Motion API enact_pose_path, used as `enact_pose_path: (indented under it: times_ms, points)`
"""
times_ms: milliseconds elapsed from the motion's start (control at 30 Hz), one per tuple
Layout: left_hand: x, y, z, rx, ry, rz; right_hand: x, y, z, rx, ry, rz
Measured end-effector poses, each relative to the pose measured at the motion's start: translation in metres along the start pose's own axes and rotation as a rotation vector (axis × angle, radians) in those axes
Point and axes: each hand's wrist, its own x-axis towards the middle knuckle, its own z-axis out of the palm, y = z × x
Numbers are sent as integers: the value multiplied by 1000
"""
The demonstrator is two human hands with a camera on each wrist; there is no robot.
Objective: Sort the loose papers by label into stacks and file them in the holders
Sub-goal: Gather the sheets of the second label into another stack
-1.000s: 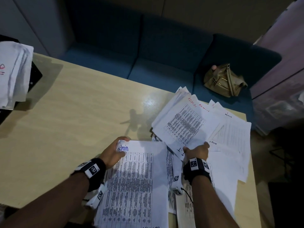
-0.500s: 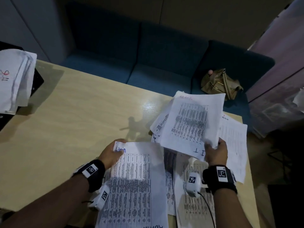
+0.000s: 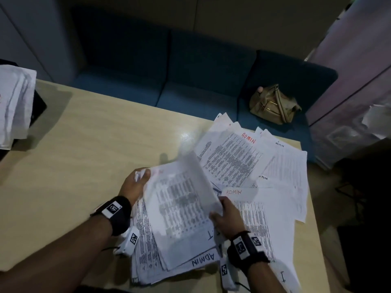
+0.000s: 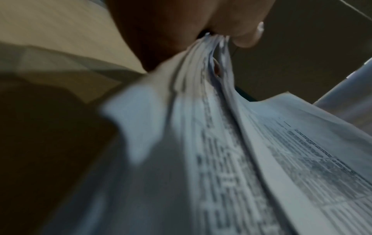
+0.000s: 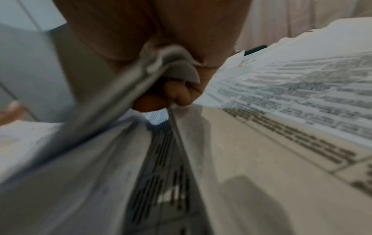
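White printed sheet (image 3: 182,210) is thin and floppy at lower middle. Right hand (image 3: 225,216) pinches its edge; left hand (image 3: 135,185) grips the paper stack (image 3: 148,250). Hold edges gently.

Left hand (image 3: 135,186) and right hand (image 3: 225,216), forearms bare. Each wrist wears a black strap (image 3: 118,214) bearing a white square tag with a black marker pattern (two tags on the right). A white camera module (image 3: 130,240), likewise marked, hangs beneath each strap; thin black cables trail away.
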Motion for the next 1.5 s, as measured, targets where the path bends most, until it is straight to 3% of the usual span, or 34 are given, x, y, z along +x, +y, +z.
enact_pose_path:
  times_ms: [133, 267, 433, 567, 733, 900, 967, 1067, 1167, 1300, 1400, 1500]
  points:
    - [-3, 0, -1, 77, -62, 87, 1, -7, 14, -192, -127, 37]
    - [-5, 8, -2, 114, -102, 125, 8, -17, 7, -364, 52, -128]
    - [-9, 17, -3, 163, -212, 137, 23, -46, -1, -210, 193, -224]
    - [-15, 13, 1, 244, -314, 133, 33, -66, 6, -148, 100, -251]
    - [-18, 1, 0, 122, -240, 125, 40, -63, 21, -291, -7, -237]
    - [-27, -15, 1, 130, -356, -41, 39, -56, 25, -258, -105, -257]
    - [-27, -21, 1, 271, -342, -116, 42, -48, 13, -156, 22, -269]
    - [-23, -25, 0, 312, -323, -169, 50, -17, -22, -30, 383, -122]
    - [-19, -23, 2, 321, -331, -196, 43, 27, -64, -94, 617, 199]
    - [-18, -22, 3, 347, -344, -175, 20, 78, -95, -120, 512, 592]
    - [-20, -21, 3, 360, -349, -140, 9, 98, -99, -291, 348, 626]
    - [-22, -20, 4, 349, -342, -128, 3, 111, -92, -285, 358, 684]
